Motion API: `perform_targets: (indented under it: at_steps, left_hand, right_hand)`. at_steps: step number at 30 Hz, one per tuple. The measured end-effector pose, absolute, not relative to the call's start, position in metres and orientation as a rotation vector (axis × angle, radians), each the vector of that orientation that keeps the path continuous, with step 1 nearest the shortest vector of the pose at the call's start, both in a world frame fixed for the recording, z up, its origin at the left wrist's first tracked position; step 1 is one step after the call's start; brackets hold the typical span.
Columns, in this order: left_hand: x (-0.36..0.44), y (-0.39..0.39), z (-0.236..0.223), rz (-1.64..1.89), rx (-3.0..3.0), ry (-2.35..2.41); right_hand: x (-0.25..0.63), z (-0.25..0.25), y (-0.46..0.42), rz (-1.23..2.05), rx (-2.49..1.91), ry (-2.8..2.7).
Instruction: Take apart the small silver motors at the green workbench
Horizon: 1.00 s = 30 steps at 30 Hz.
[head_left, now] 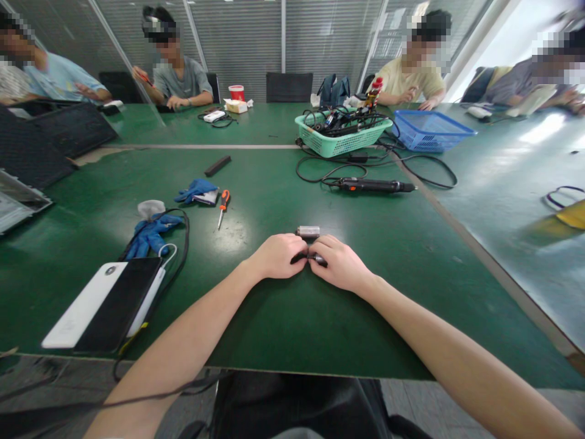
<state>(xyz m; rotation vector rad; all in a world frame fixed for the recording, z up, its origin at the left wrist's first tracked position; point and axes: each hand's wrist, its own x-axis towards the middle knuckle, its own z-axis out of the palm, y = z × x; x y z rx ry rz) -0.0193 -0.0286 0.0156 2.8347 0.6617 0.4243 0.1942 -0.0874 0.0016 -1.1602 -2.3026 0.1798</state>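
Note:
My left hand (280, 256) and my right hand (339, 261) meet close together over the green table (320, 323). The left fingers are closed round a small black part (299, 258), mostly hidden by them. In my right hand, also closed, is a small dark, shiny metal piece (319, 260) that shows between thumb and fingers. Whether the two pieces are joined I cannot tell. Just beyond my fingertips lies a short silver metal cylinder (308, 231) on its side.
Left are a white-and-black phone (103, 305) with a cable, blue gloves (150, 236) and an orange-handled screwdriver (223, 207). Ahead lie a black bar (218, 166), a black electric screwdriver (377, 186), a full green basket (336, 145) and a blue basket (429, 137). Several people sit around the table.

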Motion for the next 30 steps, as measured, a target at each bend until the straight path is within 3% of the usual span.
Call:
perform_targets:
  at_steps: [30]
  left_hand:
    - [-0.0189, -0.0278, 0.0139, 0.427, 2.802, 0.663]
  right_hand:
    - [0.1931, 0.0018, -0.0879, 0.147, -1.193, -2.307]
